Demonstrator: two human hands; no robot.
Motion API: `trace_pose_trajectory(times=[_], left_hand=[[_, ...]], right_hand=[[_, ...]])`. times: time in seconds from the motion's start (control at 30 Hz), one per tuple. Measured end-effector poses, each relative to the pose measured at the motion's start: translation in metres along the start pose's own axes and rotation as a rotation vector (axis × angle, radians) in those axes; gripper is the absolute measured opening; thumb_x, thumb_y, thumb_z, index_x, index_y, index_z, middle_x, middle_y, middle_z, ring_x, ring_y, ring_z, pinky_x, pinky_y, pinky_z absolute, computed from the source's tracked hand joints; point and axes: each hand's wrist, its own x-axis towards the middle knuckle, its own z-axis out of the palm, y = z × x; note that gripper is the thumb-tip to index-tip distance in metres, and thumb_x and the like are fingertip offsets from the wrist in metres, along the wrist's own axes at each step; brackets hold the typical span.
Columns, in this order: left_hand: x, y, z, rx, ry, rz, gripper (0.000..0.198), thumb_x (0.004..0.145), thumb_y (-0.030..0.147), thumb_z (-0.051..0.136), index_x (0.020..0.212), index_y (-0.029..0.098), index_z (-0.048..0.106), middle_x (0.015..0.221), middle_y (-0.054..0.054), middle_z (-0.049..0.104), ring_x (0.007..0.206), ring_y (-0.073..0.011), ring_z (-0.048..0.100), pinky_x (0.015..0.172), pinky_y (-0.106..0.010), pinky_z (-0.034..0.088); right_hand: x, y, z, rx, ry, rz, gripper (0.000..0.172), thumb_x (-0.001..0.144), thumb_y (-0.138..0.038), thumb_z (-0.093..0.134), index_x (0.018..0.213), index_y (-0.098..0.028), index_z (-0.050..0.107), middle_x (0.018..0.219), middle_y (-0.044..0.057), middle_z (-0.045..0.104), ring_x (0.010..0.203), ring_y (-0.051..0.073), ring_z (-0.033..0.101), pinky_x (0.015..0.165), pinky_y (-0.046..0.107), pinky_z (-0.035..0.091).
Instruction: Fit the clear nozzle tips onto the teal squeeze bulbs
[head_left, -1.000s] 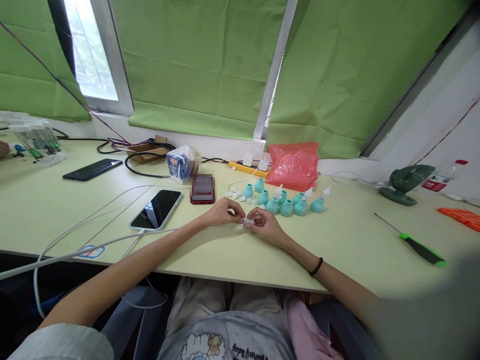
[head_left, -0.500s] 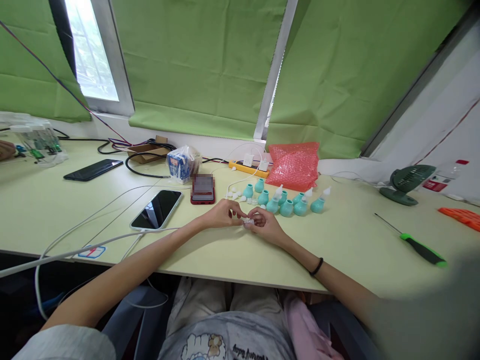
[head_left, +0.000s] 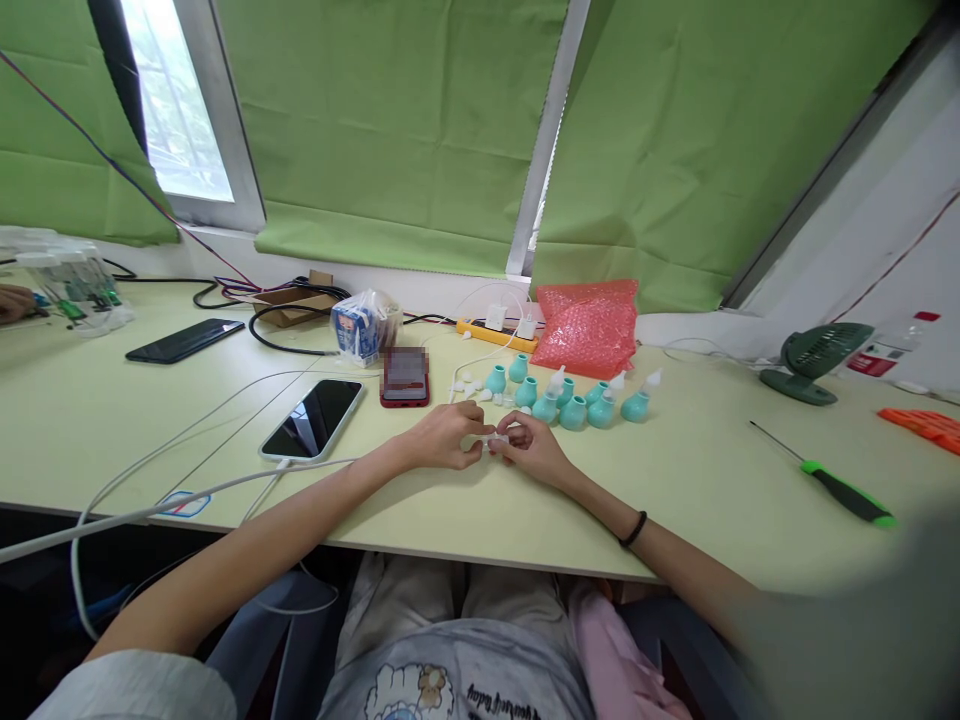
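A small translucent white plastic piece (head_left: pixel 495 438) is between my two hands, low over the table. My right hand (head_left: pixel 534 450) pinches it between thumb and fingers. At its left end, my left hand (head_left: pixel 447 437) has its index finger and thumb bent round the piece, back of the hand upward. Fingers hide much of it, so its exact shape does not show. Just beyond the hands stand several teal squeeze bulbs (head_left: pixel 573 413), some fitted with clear pointed nozzles (head_left: pixel 616 384). Small white caps (head_left: pixel 469 388) lie to the left of the bulbs.
A white-edged phone (head_left: pixel 313 418) and a red-cased phone (head_left: pixel 405 392) lie left of the bulbs. Behind are a yellow power strip (head_left: pixel 491 337) and a red bubble-wrap bag (head_left: pixel 585 328). A screwdriver (head_left: pixel 840 490) and a green fan (head_left: pixel 817 360) are at right. White cables cross the left side.
My left hand has rolled so its back faces up more, its thumb and index finger now curved around the piece's left end. My right hand stays nearly in place.
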Motion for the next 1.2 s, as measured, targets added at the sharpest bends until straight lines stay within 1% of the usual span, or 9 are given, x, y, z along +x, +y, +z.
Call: trace_pose_trajectory(times=[0.23,0.37,0.5,0.6,0.67,0.77,0.9,1.0,1.2], left_hand=[[0.000,0.003,0.009,-0.007,0.010,-0.010,0.028,0.069,0.023,0.051,0.093,0.013,0.061,0.072,-0.006,0.053,0.071,-0.0172,0.050,0.066,-0.025,0.038],[0.001,0.005,0.013,-0.091,0.040,-0.059,0.023,0.066,0.018,0.052,0.085,0.013,0.065,0.063,-0.003,0.053,0.061,-0.0132,0.049,0.060,-0.022,0.037],[0.002,0.003,0.013,-0.215,0.127,-0.193,0.028,0.066,0.015,0.049,0.090,0.012,0.064,0.058,0.000,0.053,0.054,-0.0097,0.046,0.055,-0.020,0.036],[0.004,-0.001,0.011,-0.328,0.182,-0.308,0.029,0.072,0.020,0.044,0.094,0.010,0.062,0.069,-0.003,0.058,0.060,-0.0107,0.049,0.053,-0.019,0.038],[0.006,-0.003,0.010,-0.424,0.159,-0.339,0.030,0.075,0.027,0.045,0.095,0.010,0.061,0.075,-0.005,0.060,0.065,-0.0121,0.052,0.050,-0.018,0.040],[0.007,-0.005,0.008,-0.573,0.058,-0.328,0.035,0.073,0.034,0.051,0.096,0.010,0.059,0.072,-0.005,0.061,0.063,-0.0127,0.054,0.048,-0.018,0.043],[0.007,-0.004,0.008,-0.703,-0.041,-0.288,0.034,0.068,0.036,0.058,0.086,0.008,0.063,0.069,-0.005,0.061,0.059,-0.0118,0.054,0.049,-0.019,0.046],[0.007,-0.003,0.008,-0.738,-0.044,-0.272,0.031,0.066,0.035,0.060,0.079,0.007,0.064,0.067,-0.004,0.060,0.055,-0.0095,0.051,0.048,-0.018,0.044],[0.004,0.000,0.006,-0.733,-0.009,-0.264,0.025,0.068,0.032,0.058,0.069,0.008,0.066,0.051,0.000,0.054,0.044,-0.0056,0.043,0.041,-0.015,0.034]], right_hand=[[-0.001,-0.002,0.000,-0.028,0.080,-0.033,0.030,0.064,-0.043,0.060,0.071,-0.019,0.043,0.055,-0.002,0.055,0.042,0.010,0.050,0.041,0.023,0.042],[-0.002,-0.001,0.001,-0.073,0.091,-0.079,0.028,0.066,-0.041,0.059,0.066,-0.020,0.040,0.050,-0.003,0.051,0.042,0.010,0.050,0.042,0.023,0.041],[-0.002,-0.002,0.001,-0.142,0.140,-0.147,0.024,0.070,-0.039,0.056,0.069,-0.020,0.041,0.053,-0.003,0.050,0.045,0.011,0.050,0.044,0.024,0.043],[-0.003,-0.005,0.002,-0.210,0.197,-0.219,0.021,0.069,-0.036,0.057,0.077,-0.020,0.046,0.060,-0.001,0.053,0.053,0.012,0.052,0.051,0.027,0.046],[-0.005,-0.007,0.002,-0.256,0.227,-0.268,0.020,0.069,-0.034,0.058,0.079,-0.020,0.050,0.067,0.001,0.055,0.059,0.013,0.053,0.057,0.029,0.047],[-0.007,-0.010,0.000,-0.314,0.260,-0.335,0.017,0.070,-0.032,0.058,0.082,-0.021,0.053,0.076,0.004,0.057,0.068,0.015,0.054,0.064,0.031,0.047],[-0.008,-0.011,-0.001,-0.373,0.266,-0.421,0.018,0.069,-0.028,0.060,0.086,-0.022,0.056,0.082,0.006,0.057,0.078,0.018,0.053,0.068,0.032,0.047],[-0.008,-0.011,-0.001,-0.412,0.248,-0.474,0.018,0.069,-0.027,0.061,0.085,-0.023,0.057,0.083,0.006,0.057,0.082,0.020,0.053,0.070,0.034,0.047],[-0.009,-0.012,0.001,-0.462,0.200,-0.559,0.018,0.070,-0.024,0.060,0.087,-0.023,0.058,0.085,0.005,0.059,0.079,0.018,0.054,0.068,0.032,0.047]])
